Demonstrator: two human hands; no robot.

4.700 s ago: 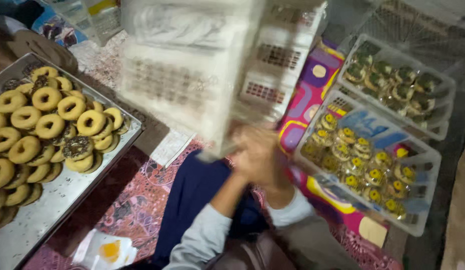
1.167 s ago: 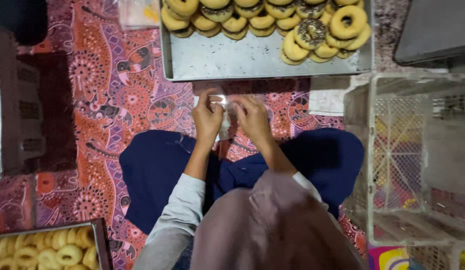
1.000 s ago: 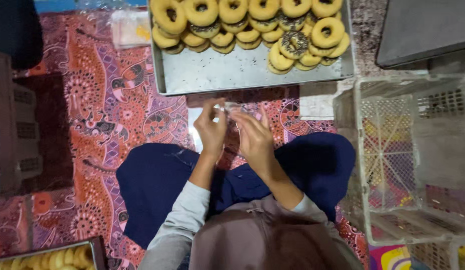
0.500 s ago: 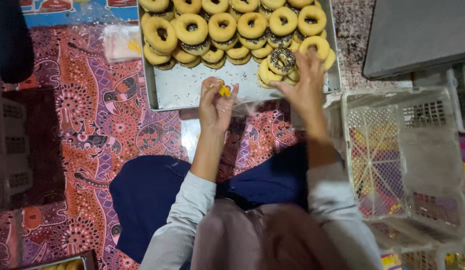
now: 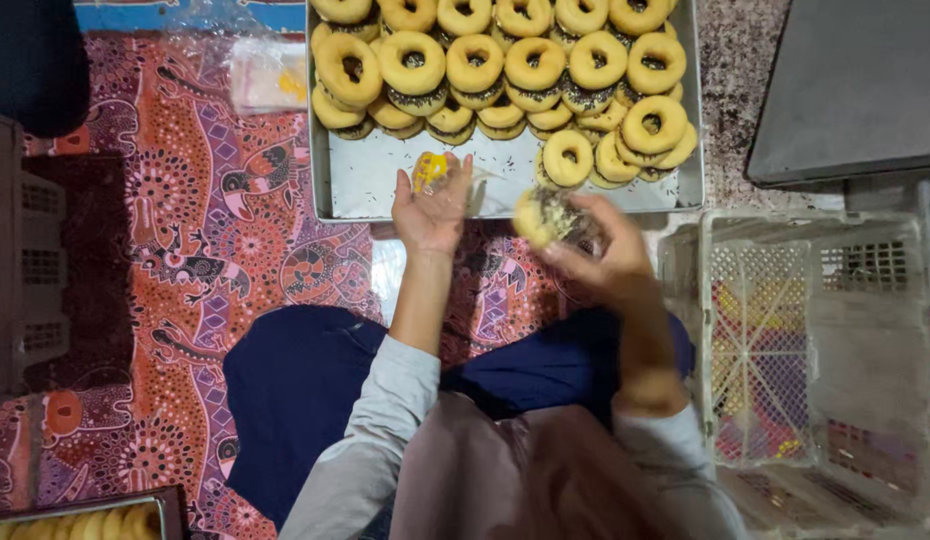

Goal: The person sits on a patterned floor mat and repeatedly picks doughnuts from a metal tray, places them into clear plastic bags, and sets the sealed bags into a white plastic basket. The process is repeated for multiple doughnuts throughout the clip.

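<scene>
The right hand (image 5: pixel 597 258) grips a chocolate-sprinkled doughnut (image 5: pixel 545 213) just beside the left hand (image 5: pixel 431 207), which pinches a clear plastic bag (image 5: pixel 431 170) over the metal tray (image 5: pixel 375 180)

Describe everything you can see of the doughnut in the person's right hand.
The doughnut is a golden-brown ring, blurred, with dark sprinkles on the face turned towards the camera. The right hand grips it in its fingertips, tilted, just in front of the metal tray, near that tray's front edge. It looks like the stacked doughnuts on the tray. Nothing else touches it; its hole is hard to make out.
</scene>
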